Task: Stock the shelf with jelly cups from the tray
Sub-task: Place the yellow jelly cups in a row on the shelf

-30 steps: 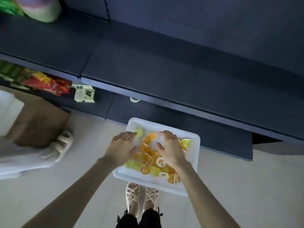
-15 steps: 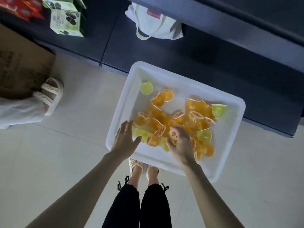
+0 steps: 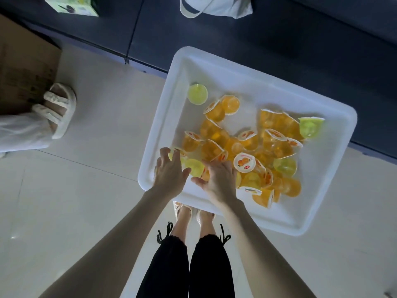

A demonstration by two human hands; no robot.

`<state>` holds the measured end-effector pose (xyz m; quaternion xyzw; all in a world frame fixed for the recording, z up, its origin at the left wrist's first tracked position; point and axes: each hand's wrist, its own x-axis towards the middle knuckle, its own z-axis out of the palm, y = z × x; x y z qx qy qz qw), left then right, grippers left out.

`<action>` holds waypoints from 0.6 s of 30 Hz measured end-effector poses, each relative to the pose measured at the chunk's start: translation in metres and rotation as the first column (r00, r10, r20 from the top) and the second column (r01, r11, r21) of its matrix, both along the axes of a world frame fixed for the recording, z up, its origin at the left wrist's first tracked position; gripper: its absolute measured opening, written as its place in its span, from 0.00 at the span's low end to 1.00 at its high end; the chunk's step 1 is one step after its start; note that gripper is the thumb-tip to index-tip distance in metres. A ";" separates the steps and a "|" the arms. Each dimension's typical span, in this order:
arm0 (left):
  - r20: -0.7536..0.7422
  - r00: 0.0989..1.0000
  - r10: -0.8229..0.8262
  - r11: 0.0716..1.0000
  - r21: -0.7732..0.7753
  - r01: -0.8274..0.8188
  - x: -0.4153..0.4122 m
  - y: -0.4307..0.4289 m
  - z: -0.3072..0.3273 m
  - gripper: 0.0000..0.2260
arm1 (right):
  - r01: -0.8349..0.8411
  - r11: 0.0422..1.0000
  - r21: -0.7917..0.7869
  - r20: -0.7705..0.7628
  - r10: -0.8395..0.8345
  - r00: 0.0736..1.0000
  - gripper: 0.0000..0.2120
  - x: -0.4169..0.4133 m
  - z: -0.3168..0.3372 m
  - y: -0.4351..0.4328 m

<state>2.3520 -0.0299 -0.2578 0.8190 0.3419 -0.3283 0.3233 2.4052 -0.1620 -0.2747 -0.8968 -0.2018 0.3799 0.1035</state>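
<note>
Head view, orange, green jelly cups (image 3: 245, 161), left hand (image 3: 170, 176) splayed, right hand (image 3: 220, 181) grip unclear

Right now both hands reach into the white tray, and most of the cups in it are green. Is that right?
Not quite. Most cups are orange; only a few are green. The head view shows it. The left hand and right hand do reach into the white tray.

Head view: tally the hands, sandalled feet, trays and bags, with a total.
Hands: 2 (left hand, right hand)
Sandalled feet: 3 (wearer's left foot, wearer's right foot, another person's foot)
Trays: 1 (white tray)
Bags: 1 (white bag)
Total: 7
</note>
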 end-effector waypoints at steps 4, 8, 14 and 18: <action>0.051 0.997 0.064 0.991 -0.117 -0.058 0.002 0.006 0.002 0.19 | -0.003 0.997 -0.073 0.041 0.006 0.999 0.27 -0.005 -0.007 0.008; 0.053 0.994 0.098 0.983 -0.158 -0.088 0.005 0.010 -0.002 0.23 | 0.083 0.996 -0.022 0.053 -0.081 0.995 0.24 -0.006 -0.010 0.003; -0.106 0.979 0.175 0.954 -0.226 -0.195 0.013 0.007 -0.013 0.31 | 0.253 0.967 0.035 -0.044 -0.252 0.967 0.32 0.002 -0.007 -0.011; -0.159 0.920 0.359 0.863 -0.319 -0.392 0.018 0.010 -0.014 0.29 | 0.369 0.923 0.109 -0.173 -0.348 0.921 0.30 0.007 -0.003 -0.012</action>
